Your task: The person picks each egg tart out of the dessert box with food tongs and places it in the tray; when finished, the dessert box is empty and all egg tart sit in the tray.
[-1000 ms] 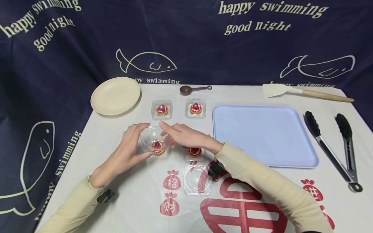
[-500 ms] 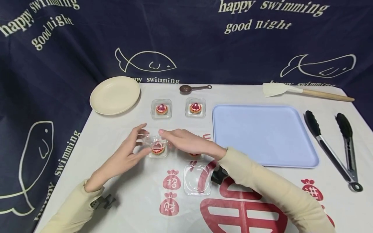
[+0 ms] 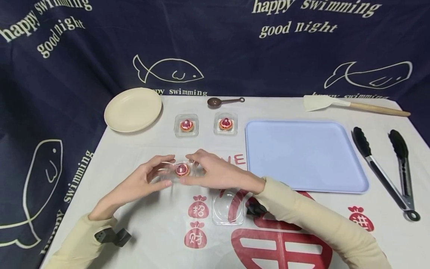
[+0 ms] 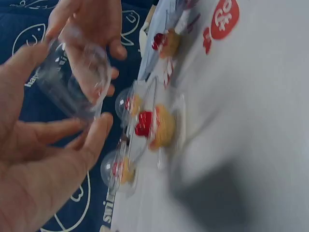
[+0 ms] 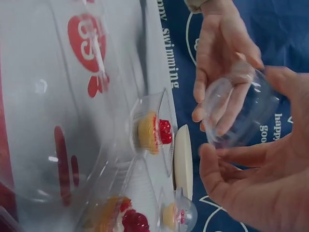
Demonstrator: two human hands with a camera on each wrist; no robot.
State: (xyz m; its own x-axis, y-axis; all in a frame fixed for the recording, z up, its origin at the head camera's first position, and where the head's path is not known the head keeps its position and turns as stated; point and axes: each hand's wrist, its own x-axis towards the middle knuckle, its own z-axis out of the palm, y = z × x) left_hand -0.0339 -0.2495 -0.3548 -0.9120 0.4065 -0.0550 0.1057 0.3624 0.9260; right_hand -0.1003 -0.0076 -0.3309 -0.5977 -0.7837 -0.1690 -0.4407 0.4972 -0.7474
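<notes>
Both hands hold a clear domed plastic lid (image 5: 244, 113) above a small fruit tart (image 3: 182, 170) in a clear square base. My left hand (image 3: 144, 179) pinches the lid's left side between thumb and fingers; my right hand (image 3: 218, 170) grips its right side likewise. In the left wrist view, the lid is apart from the tart and its base. A second front tart (image 5: 130, 222) sits in its own base, hidden under my right hand in the head view. Behind them, two tarts in clear boxes (image 3: 186, 126) have domed lids on.
A loose clear lid (image 3: 228, 209) lies on the table in front of the hands. A blue tray (image 3: 302, 153) and black-tipped tongs (image 3: 386, 179) lie right. Along the back are a cream plate (image 3: 133, 110), brown measuring spoon (image 3: 215, 102) and wood-handled spatula (image 3: 356, 106).
The lid has come down from a tilted position and turned flatter over the tart. My right thumb has moved from the lid's far side to its near side.
</notes>
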